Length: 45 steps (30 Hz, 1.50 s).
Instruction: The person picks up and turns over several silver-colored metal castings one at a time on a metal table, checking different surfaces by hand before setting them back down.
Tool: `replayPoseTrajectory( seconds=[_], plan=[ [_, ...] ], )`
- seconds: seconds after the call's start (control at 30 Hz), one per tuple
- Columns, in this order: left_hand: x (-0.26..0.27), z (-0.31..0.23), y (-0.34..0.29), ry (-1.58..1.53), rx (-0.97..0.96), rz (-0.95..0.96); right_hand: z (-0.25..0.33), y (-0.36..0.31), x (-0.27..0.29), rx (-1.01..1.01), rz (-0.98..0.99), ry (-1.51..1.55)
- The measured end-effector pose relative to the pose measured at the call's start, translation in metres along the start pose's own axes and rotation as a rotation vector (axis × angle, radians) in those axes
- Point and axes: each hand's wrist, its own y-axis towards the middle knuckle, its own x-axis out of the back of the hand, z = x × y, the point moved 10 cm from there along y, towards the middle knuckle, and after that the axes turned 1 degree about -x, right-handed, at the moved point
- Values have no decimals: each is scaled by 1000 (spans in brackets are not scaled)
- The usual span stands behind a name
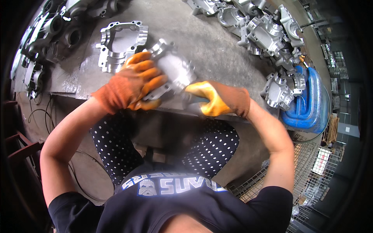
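A silvery machined metal housing [176, 69] is tilted over the near edge of the grey bench [217, 50], blurred by motion. My left hand [136, 82], in an orange work glove, grips its left side with fingers curled over the rim. In an orange and yellow glove, my right hand [217, 98] is closed around a dark, blurred hand tool [193, 101] at the housing's lower right corner. The tool's kind and its tip cannot be made out. Just beyond my left hand, a second open-framed metal housing [123, 42] lies on the bench.
Several silvery castings [266, 35] are heaped at the far right, and darker ones [54, 35] crowd the left. A blue plastic bin [311, 101] stands at the bench's right end, beside another housing [278, 91]. Wire mesh [303, 174] and loose cables [74, 167] lie below.
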Motion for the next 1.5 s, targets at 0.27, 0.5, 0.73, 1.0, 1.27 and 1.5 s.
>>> replayPoseTrajectory(
  seconds=[0.27,0.5,0.73,1.0,1.27,1.5],
  plan=[
    [-31,-10,59,-243,524,-284,-17,-87,58,-331,-761,285],
    [-8,45,37,173,73,170,-22,-91,0,-216,-607,660],
    [-21,53,40,187,78,284,-21,-20,19,-65,-614,226],
    [-30,51,29,101,436,44,-12,-20,87,-801,-786,-961],
    [-35,54,39,45,615,130,-23,-3,69,-912,-773,-1252],
    [-36,57,41,12,646,208,-29,5,76,-904,-857,-1262]
  ],
)
